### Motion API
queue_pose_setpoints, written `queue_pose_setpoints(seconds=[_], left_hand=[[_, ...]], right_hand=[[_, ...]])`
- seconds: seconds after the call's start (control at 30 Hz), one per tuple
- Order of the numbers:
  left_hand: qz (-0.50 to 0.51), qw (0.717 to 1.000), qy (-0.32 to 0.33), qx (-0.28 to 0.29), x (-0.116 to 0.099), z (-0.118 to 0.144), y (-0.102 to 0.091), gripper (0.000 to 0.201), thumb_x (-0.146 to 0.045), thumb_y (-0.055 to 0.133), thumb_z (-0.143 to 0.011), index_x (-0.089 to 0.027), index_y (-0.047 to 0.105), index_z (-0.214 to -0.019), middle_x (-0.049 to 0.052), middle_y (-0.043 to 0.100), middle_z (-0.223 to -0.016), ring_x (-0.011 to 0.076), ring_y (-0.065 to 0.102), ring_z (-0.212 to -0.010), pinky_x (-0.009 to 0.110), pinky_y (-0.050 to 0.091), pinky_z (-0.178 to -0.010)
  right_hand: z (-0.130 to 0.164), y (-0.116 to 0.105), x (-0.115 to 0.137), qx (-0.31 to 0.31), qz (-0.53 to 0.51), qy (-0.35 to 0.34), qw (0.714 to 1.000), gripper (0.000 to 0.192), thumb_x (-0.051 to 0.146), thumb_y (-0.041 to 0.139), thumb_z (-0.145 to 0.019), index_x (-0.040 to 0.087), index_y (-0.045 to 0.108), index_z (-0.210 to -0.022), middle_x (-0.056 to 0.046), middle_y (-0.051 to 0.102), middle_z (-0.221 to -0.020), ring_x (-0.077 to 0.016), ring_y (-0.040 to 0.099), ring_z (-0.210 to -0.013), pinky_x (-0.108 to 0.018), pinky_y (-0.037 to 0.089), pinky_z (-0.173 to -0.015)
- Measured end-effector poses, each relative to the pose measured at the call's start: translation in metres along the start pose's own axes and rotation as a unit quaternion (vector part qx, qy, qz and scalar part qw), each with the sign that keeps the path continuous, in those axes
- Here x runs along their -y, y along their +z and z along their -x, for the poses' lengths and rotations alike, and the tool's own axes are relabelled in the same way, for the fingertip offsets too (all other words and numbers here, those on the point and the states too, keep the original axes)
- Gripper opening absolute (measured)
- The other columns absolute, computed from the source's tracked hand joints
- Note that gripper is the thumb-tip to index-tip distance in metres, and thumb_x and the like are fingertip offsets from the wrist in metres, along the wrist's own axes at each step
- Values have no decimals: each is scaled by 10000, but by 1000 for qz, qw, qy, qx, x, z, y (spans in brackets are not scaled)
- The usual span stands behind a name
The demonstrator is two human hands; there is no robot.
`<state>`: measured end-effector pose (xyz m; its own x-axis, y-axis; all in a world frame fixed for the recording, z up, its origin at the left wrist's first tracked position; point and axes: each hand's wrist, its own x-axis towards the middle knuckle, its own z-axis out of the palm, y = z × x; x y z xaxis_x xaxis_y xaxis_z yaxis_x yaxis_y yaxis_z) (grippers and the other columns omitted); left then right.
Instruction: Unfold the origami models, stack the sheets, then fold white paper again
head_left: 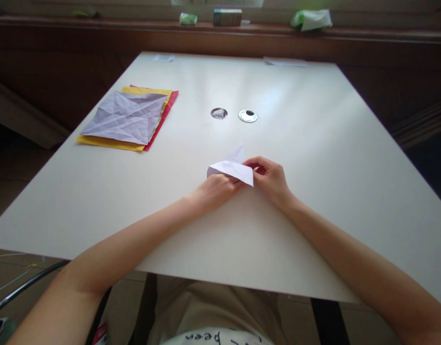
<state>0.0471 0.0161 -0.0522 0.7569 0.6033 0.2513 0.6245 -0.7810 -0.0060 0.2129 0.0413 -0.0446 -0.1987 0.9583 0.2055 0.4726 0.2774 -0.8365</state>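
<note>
Both hands are gripping a folded white paper (231,168) just above the surface (313,158). The left hand (216,190) is pinching its near edge; the right hand (269,178) is apparently closing fingers on its right corner. Coloured sheets (129,119) are lying well apart, far left.

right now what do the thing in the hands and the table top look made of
Folded piece held by left hand and right hand: thin white paper, matte, going by its sharp creases and raised flap. Table: smooth off-white top, likely laminate, with a soft sheen reflecting window light.
</note>
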Motion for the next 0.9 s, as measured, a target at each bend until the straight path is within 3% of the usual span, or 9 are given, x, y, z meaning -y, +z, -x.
queue_pose_setpoints(seconds=[0.17,0.37,0.47,0.57,0.7,0.8,0.9], left_hand=[[-18,1000,-4,6,3,2,7,338,-49,423,-801,-91,537,-1116,125,612,-1122,202,591,-1010,275,484,-818],[80,984,7,-162,-2,4,3,202,-133,406,-861,-177,565,-977,37,659,-978,138,592,-925,258,474,-794],[90,960,-70,-255,-4,3,-1,125,-157,441,-849,-197,535,-921,22,639,-885,142,564,-882,270,461,-757],[109,924,-191,-312,-1,2,-3,147,-223,492,-828,-194,491,-972,62,588,-988,176,516,-978,321,434,-824],[212,898,-279,-266,9,0,-2,307,-298,553,-790,-180,486,-1065,92,556,-1114,197,510,-1032,324,437,-828],[323,868,-315,-208,17,-1,-2,192,-306,538,-798,-174,587,-928,43,645,-940,154,586,-854,253,460,-720],[372,841,-346,-188,19,-1,-2,212,-342,516,-808,-169,638,-819,21,669,-833,138,597,-769,224,449,-667]], right_hand=[[0,0,1,16,1,-23,1000,153,139,522,-684,179,656,-746,-4,657,-735,-110,564,-612,-232,436,-578],[-2,-1,-4,-36,28,-11,999,108,213,545,-720,179,648,-727,3,649,-688,-117,549,-603,-233,425,-576],[-3,-2,-5,-53,22,5,998,135,273,547,-746,175,639,-742,-1,643,-692,-116,533,-588,-238,422,-575],[-3,-2,-6,-49,8,0,999,139,281,543,-756,178,636,-753,-11,644,-732,-133,552,-649,-247,425,-602],[-3,-2,-6,-45,17,-28,998,101,250,550,-747,193,633,-738,-10,629,-735,-151,564,-705,-260,424,-629],[-3,-3,-5,-32,29,-48,998,83,234,552,-743,197,624,-725,-13,618,-734,-158,564,-722,-274,424,-650],[-2,-3,-4,-32,40,-74,996,76,248,554,-753,200,606,-725,-17,602,-732,-158,555,-724,-287,431,-681]])
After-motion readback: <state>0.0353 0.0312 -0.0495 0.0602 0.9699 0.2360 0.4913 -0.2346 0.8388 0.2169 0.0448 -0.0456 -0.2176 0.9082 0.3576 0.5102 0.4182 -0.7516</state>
